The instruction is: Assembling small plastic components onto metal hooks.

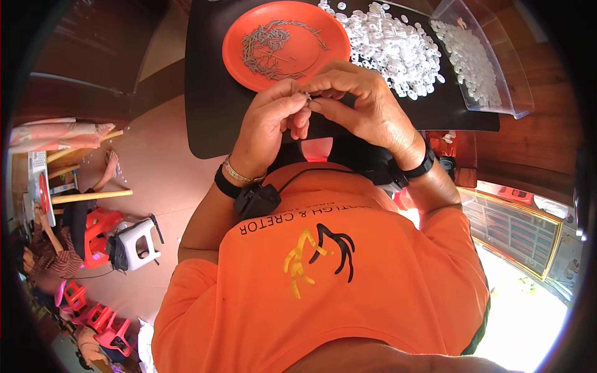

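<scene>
My left hand [272, 118] and my right hand [367, 102] meet over the near edge of the dark table, fingertips almost touching. Each pinches with thumb and forefinger at a tiny greyish piece [308, 99], too small and too covered to name. Just beyond my fingers lies an orange-red round plate [235, 59], holding many small grey screw-like metal pins [267, 46]. A heap of small white round plastic pieces with holes [395, 50] is spread on the table right of the plate, beyond my right hand.
At the table's right end a see-through plastic bin [507, 74] holds more whitish pieces. The black tabletop [208, 93] has a rounded near-left corner. Off to the left, another person [53, 255] sits near red stools [102, 233] and a white stool [137, 245].
</scene>
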A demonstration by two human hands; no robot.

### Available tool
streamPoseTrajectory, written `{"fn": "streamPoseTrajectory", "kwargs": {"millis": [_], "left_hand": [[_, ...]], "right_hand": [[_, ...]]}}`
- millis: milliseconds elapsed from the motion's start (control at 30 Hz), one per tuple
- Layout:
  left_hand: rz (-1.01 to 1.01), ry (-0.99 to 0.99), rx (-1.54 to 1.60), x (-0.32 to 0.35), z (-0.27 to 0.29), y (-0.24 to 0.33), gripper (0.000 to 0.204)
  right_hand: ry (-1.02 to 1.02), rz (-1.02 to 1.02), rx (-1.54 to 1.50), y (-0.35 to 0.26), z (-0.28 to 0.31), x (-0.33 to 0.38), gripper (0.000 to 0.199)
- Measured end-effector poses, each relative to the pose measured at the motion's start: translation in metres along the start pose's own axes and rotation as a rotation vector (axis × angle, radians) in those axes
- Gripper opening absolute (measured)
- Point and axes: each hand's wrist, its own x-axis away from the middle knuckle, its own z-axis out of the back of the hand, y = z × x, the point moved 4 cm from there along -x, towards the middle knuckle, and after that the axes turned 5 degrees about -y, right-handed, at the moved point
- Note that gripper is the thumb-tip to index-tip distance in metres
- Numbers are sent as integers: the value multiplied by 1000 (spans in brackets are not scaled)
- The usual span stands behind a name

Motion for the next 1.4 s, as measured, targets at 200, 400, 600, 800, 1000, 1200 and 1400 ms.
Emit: {"fn": "streamPoseTrajectory", "kwargs": {"millis": [200,400,600,800,1000,1200,1400], "left_hand": [[-116,120,-65,3,18,5,17],[-105,165,-53,4,21,4,16],[-145,144,20,3,24,1,14],[-154,179,-7,1,22,2,12],[-153,217,-56,2,10,2,13],[-167,190,-85,-10,-7,1,13],[-121,123,-152,-18,-19,-8,15]], "right_hand": [[-64,1,477,19,13,-43,17],[-270,-192,577,65,-1,-80,17],[-359,-149,699,69,-11,-89,14],[-271,-79,667,69,-9,-79,16],[-75,-204,-266,43,14,-41,15],[56,-240,-703,24,7,7,10],[171,-244,-676,36,-1,25,10]]}}
